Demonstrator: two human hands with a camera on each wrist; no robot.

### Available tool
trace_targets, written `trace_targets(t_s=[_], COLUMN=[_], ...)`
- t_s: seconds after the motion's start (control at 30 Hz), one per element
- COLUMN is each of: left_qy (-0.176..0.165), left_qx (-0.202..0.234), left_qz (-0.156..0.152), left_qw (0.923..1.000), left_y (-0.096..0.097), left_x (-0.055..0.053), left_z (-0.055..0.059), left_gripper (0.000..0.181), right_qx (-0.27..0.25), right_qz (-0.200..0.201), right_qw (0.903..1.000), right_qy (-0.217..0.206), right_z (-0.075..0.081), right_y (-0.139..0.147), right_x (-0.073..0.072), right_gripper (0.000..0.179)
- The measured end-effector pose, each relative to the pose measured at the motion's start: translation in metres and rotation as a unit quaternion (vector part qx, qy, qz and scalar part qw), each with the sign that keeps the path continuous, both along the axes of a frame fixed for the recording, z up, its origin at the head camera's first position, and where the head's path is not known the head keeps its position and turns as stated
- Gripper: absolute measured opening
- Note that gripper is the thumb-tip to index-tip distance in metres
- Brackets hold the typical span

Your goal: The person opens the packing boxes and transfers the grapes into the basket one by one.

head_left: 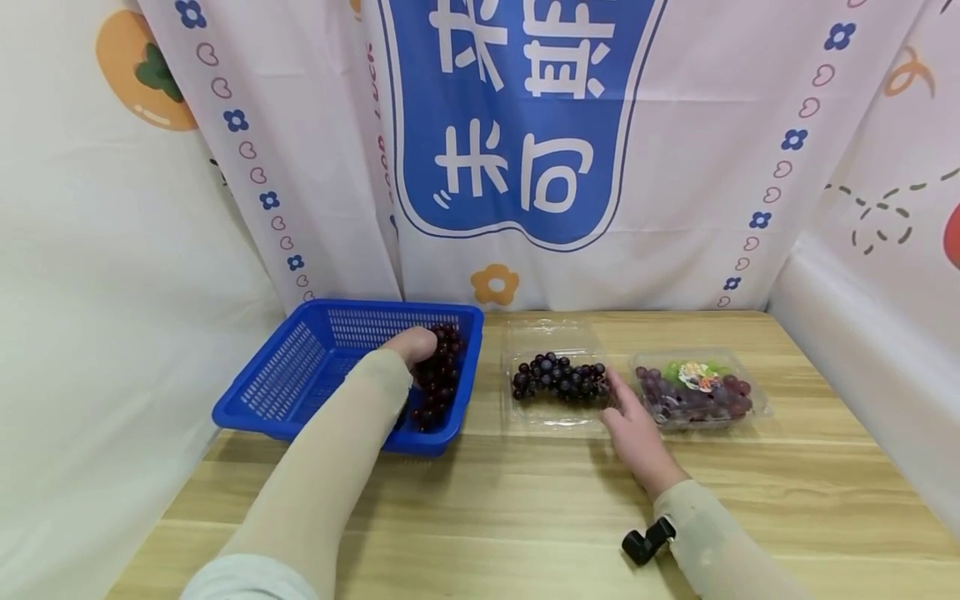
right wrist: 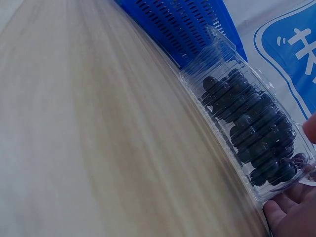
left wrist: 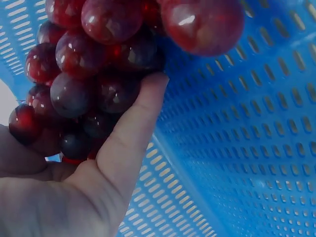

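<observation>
My left hand reaches into the blue plastic basket and holds a bunch of red grapes near the basket's right side. Its thumb lies along the grapes in the left wrist view; most of its fingers are hidden behind them. My right hand grips the right end of a clear plastic box, thumb at the near corner and fingers along the end wall. The box has its lid folded back and contains a bunch of dark grapes. Some fingers are out of frame in the right wrist view.
Just right of my right hand stands a closed clear box of purple and green grapes with a round label. Everything stands on a wood-grain table, with a printed cloth hanging behind it.
</observation>
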State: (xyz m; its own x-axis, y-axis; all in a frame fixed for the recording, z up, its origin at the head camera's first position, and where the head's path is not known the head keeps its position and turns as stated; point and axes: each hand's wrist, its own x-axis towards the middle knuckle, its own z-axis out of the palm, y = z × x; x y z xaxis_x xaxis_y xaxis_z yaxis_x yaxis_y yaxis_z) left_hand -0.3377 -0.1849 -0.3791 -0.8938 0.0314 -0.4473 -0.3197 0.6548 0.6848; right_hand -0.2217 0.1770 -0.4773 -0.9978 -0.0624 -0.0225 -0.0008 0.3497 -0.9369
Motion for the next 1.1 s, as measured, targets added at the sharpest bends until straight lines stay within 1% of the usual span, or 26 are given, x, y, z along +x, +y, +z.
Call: trace_targets(t_s=[0.07,0.17,0.23,0.3,0.33,0.4,0.43,0.5,0.53,0.57,0.6,0.7,0.77,0.83,0.93,1.07,1.1], left_qy=[-0.006,-0.025,-0.032,-0.034,-0.033,-0.031,-0.029,-0.023,-0.017,-0.010,-0.004,0.024,0.045,0.069,0.109,0.158,0.169], left_qx=[0.003,0.003,-0.004,-0.018,-0.025,-0.058,-0.079,-0.121,-0.140,-0.166,-0.182,-0.231,-0.261,-0.284,-0.311,-0.333,-0.333], left_qz=[0.004,0.016,0.020,0.018,0.010,-0.006,-0.018,-0.053,-0.070,-0.088,-0.100,-0.142,-0.163,-0.178,-0.200,-0.230,-0.235], left_qw=[1.0000,0.9995,0.9993,0.9991,0.9991,0.9978,0.9963,0.9909,0.9875,0.9822,0.9782,0.9624,0.9504,0.9398,0.9228,0.9010,0.8972], left_y=[0.001,0.001,0.002,0.002,0.003,0.003,0.003,0.004,0.006,0.007,0.010,0.014,0.017,0.022,0.036,0.063,0.071], left_x=[0.000,0.005,0.009,0.012,0.013,0.013,0.012,0.009,0.009,0.008,0.008,0.014,0.019,0.024,0.030,0.037,0.039], left_z=[0.000,0.003,0.007,0.010,0.011,0.015,0.018,0.024,0.028,0.032,0.036,0.049,0.057,0.063,0.067,0.069,0.070], left_gripper=[0.048,0.045,0.044,0.045,0.047,0.052,0.055,0.061,0.064,0.065,0.065,0.062,0.061,0.059,0.056,0.054,0.054], right_qx=[-0.003,-0.004,-0.002,0.000,0.001,0.002,0.002,0.002,0.003,0.004,0.004,0.002,0.001,0.000,0.006,0.015,0.016], right_qz=[0.000,0.002,0.002,0.001,0.001,0.001,0.000,0.000,0.000,-0.001,-0.001,-0.001,-0.001,0.000,0.000,-0.004,-0.004], right_qw=[1.0000,1.0000,1.0000,1.0000,1.0000,1.0000,1.0000,1.0000,1.0000,1.0000,1.0000,1.0000,1.0000,1.0000,1.0000,0.9998,0.9998], right_qy=[0.000,-0.001,-0.002,-0.001,0.001,0.002,0.003,0.002,0.001,0.000,-0.001,-0.002,-0.001,-0.002,0.003,0.008,0.010], right_z=[-0.001,-0.001,0.000,0.001,0.001,0.002,0.002,0.003,0.003,0.003,0.003,0.004,0.005,0.005,0.005,0.004,0.003], right_y=[0.000,0.000,-0.001,-0.002,-0.002,-0.003,-0.003,-0.003,-0.002,-0.002,-0.001,-0.002,-0.003,-0.003,-0.003,-0.003,-0.003], right_x=[0.000,0.000,0.000,0.001,0.001,0.001,0.001,0.001,0.001,0.001,0.001,0.001,0.001,0.000,-0.001,0.000,0.000], right_gripper=[0.073,0.073,0.073,0.073,0.073,0.073,0.073,0.073,0.073,0.073,0.073,0.074,0.074,0.074,0.074,0.074,0.074])
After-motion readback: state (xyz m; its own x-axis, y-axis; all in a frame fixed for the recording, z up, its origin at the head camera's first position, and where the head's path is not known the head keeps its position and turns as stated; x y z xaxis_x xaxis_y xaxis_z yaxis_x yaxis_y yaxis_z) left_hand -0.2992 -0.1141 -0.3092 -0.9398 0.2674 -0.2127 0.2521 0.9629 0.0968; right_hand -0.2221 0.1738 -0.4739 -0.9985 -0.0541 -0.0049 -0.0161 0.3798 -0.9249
